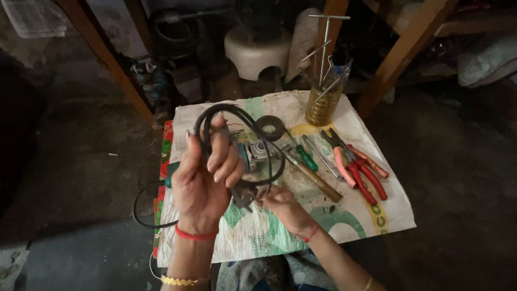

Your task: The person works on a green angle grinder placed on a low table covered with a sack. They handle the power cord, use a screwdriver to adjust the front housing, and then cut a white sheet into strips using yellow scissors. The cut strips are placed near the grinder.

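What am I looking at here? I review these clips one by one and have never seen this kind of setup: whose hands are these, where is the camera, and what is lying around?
There is no machine: a person works with two bare hands, and the single camera sits on their head, looking down. The left hand is raised with a coiled black cable looped over its fingers. The right hand pinches the cable's plug end lower down. Beneath them a white woven sack is spread on the dark floor. On it lie red-handled pliers, a green-handled screwdriver, a wooden-handled tool, a toothed ring and a jar of yellowish liquid holding metal rods.
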